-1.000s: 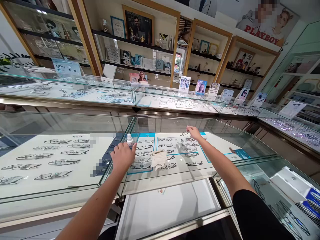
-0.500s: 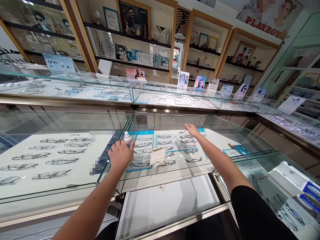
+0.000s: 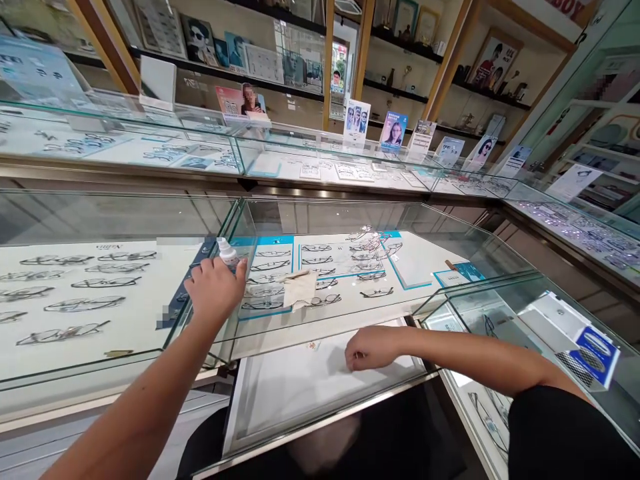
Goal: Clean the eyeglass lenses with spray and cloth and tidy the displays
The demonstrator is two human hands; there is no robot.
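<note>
My left hand (image 3: 216, 285) rests over the glass counter, its fingers and thumb around a small bottle (image 3: 228, 251) with a white cap. To its right a crumpled beige cloth (image 3: 300, 288) lies on the glass top. My right hand (image 3: 371, 348) hangs over the pulled-out white drawer (image 3: 280, 393), fingers curled inward; whether they hold anything is hidden. Beyond the cloth, several eyeglasses (image 3: 377, 293) sit in rows in the case. At the far end, a cluster of eyeglass frames (image 3: 373, 241) overlaps; I cannot tell whether it lies on or under the glass.
A glass case with more eyeglasses (image 3: 84, 304) stands at left. On the right, another case bears a white and blue box (image 3: 593, 353). Behind runs a long display counter (image 3: 320, 193) with upright cards (image 3: 394, 131) and wooden shelves. Glass edges surround both hands.
My right hand has drawn back from the far end of the glass counter to above the drawer, its fingers now curled. My left hand stays at the bottle. The view has tilted downward.
</note>
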